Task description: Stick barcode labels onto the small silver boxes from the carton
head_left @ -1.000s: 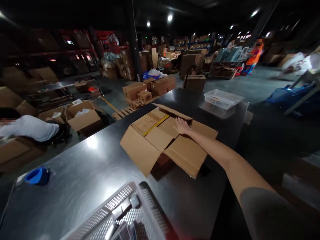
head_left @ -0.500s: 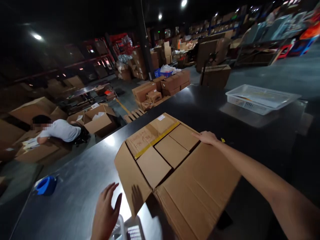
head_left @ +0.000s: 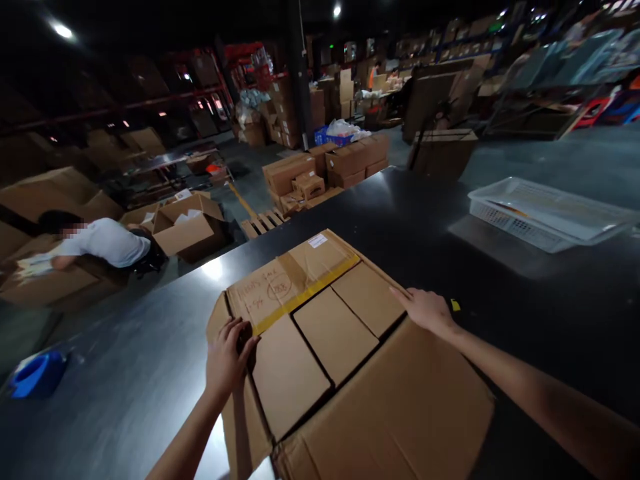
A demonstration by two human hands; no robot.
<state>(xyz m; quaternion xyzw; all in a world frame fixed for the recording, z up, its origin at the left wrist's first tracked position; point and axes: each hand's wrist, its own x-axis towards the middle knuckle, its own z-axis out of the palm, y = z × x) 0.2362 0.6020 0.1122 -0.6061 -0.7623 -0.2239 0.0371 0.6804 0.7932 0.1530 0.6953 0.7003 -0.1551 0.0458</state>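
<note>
An opened cardboard box [head_left: 390, 407] stands on the dark table, its flaps folded outward. Three smaller brown cartons [head_left: 335, 333] fill its inside in a row. One flap [head_left: 270, 283] bears handwriting, a white label and a strip of yellow tape along its crease. My left hand [head_left: 230, 353] has its fingers curled over the box's left edge, by the corner of the nearest inner carton. At the opposite edge my right hand [head_left: 427, 310] grips the wall, its index finger lying along the rim beside the far carton. What lies under the inner cartons is hidden.
A white plastic basket [head_left: 530, 227] with a lid-like clear sheet rests at the table's right. A blue tape dispenser-like object [head_left: 37, 375] lies at the left. Beyond the table are stacked boxes [head_left: 290, 177] and a person in a white shirt [head_left: 113, 243] bending over cartons.
My left hand has moved up and forward from beside the box onto its left edge. My right hand stays at the right edge. The view has shifted slightly.
</note>
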